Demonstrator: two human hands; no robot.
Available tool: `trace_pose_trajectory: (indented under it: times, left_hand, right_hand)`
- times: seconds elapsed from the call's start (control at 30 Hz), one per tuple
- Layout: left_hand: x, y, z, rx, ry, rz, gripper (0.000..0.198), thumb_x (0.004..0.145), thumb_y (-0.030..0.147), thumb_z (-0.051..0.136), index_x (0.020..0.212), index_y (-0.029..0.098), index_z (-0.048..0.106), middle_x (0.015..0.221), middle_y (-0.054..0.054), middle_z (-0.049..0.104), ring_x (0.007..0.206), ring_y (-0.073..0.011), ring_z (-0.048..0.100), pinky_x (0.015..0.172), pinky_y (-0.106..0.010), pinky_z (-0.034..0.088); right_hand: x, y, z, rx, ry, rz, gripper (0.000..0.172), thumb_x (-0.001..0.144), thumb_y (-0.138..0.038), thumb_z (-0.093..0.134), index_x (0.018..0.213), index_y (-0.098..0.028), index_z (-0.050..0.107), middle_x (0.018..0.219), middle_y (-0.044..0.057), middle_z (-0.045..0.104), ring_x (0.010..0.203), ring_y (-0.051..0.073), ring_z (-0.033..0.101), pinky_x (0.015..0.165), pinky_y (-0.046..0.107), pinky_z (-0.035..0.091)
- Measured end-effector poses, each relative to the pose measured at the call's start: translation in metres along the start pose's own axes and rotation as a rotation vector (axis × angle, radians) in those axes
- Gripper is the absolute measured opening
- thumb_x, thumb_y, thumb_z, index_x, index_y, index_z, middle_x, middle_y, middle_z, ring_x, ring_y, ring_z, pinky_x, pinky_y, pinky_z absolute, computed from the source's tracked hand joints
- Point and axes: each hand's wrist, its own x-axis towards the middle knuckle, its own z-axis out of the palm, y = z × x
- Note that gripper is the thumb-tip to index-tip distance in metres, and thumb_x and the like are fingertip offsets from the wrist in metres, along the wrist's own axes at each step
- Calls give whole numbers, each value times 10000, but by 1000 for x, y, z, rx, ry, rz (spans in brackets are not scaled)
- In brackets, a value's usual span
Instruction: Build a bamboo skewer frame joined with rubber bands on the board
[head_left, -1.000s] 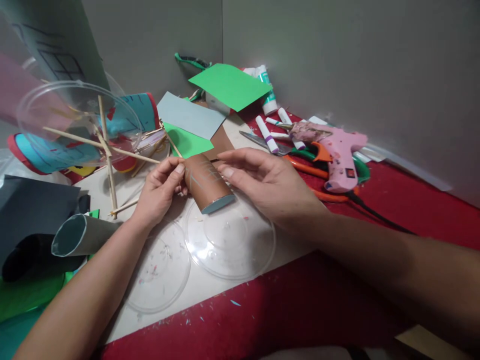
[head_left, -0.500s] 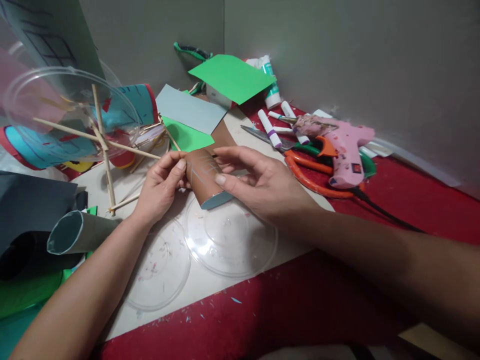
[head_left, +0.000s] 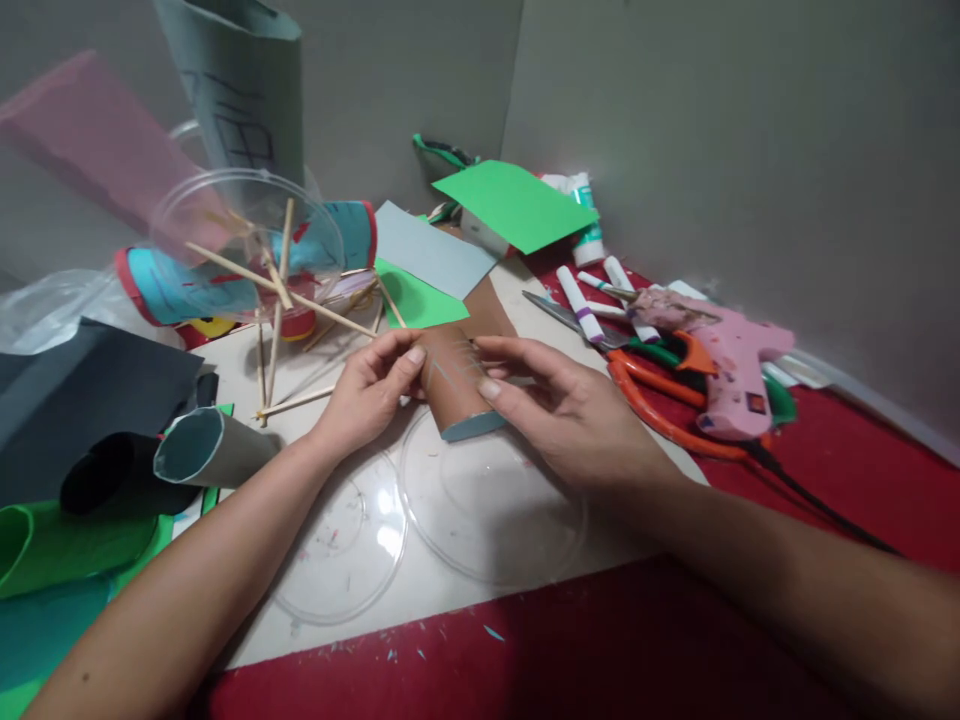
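A brown paper tube [head_left: 454, 385] with thin lines drawn on it and a pale blue inside is held between both hands over the white sheet. My left hand [head_left: 369, 392] pinches its left side with thumb and fingers. My right hand [head_left: 562, 412] grips its right side, thumb on the lower edge. Under the tube lie two clear plastic lids [head_left: 495, 500], side by side. A grey-green rolled tube [head_left: 210, 450] lies to the left.
A pink glue gun [head_left: 731, 365], orange-handled scissors [head_left: 660, 405] and white glue sticks [head_left: 581, 305] lie at the right on the red cloth. Green paper [head_left: 517, 205], grey paper, wooden sticks with a clear dome [head_left: 247, 245] and dark foam sheets [head_left: 82, 390] crowd the back and left.
The view has swung left, so everything sits further right in the frame. My right hand's fingers have closed on the brown tube. My left hand keeps its pinch.
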Motion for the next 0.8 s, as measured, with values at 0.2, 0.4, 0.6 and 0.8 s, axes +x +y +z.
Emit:
trace_pose_trajectory:
  times: [0.2,0.4,0.6,0.8]
  left_hand:
    - [-4,-1,2,-48,17,16,357,786,442,666,1005,161,641,833,-16,639,646,-84,561,572,-184,503]
    - [-9,1,5,89,83,75,266,829,326,612,1055,185,621,961,-46,659,639,-107,585,581,-225,506]
    - [-27,48,8,504,166,243,323,783,198,648,1106,193,634,1153,-93,636,853,-190,615,685,-275,493]
    - [-77,138,7,548,179,148,306,720,191,737,1020,220,683,1007,-56,663,807,-195,621,587,-252,480]
  right_hand:
    - [-3,2,3,-2,-8,56,363,833,-375,611,1160,-217,617,1105,84,662,981,240,627,816,387,531]
    - [-4,2,3,0,-10,72,348,838,-373,613,1150,-221,616,1068,81,670,944,238,638,807,391,534]
    - [-6,-5,4,-28,-9,84,288,834,-394,602,1085,-257,642,1040,85,682,910,260,645,737,377,540]
    - [-7,-7,3,-48,-4,51,339,823,-436,606,1100,-242,639,1022,85,685,913,284,645,787,438,527]
